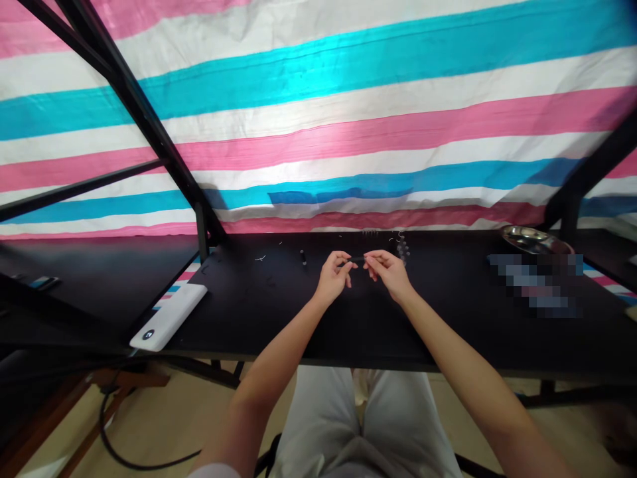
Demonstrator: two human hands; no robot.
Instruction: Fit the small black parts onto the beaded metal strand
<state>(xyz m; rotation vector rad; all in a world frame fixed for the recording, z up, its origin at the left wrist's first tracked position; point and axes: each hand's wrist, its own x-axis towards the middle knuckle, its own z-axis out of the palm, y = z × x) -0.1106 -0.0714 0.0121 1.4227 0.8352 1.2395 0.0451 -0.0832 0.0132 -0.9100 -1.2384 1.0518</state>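
Note:
Above the black tabletop (279,312), both hands meet at a short, thin black rod (357,259), held level between them. My left hand (332,277) pinches its left end between thumb and fingertips. At the other end, my right hand (391,273) has thumb and index finger closed on it. What kind of part the rod is cannot be made out. Left of the hands stands or lies a small dark cylinder (303,257) with pale ends. Just beyond my right hand is a clear, bumpy strip (403,251), partly hidden by the fingers.
A white oblong device (169,317) lies at the table's left edge. A shiny metal dish (535,239) sits far right, near a pixelated patch (535,282). White scraps (261,257) are scattered about. Black frame bars (164,149) and a striped sheet (348,139) bound the back.

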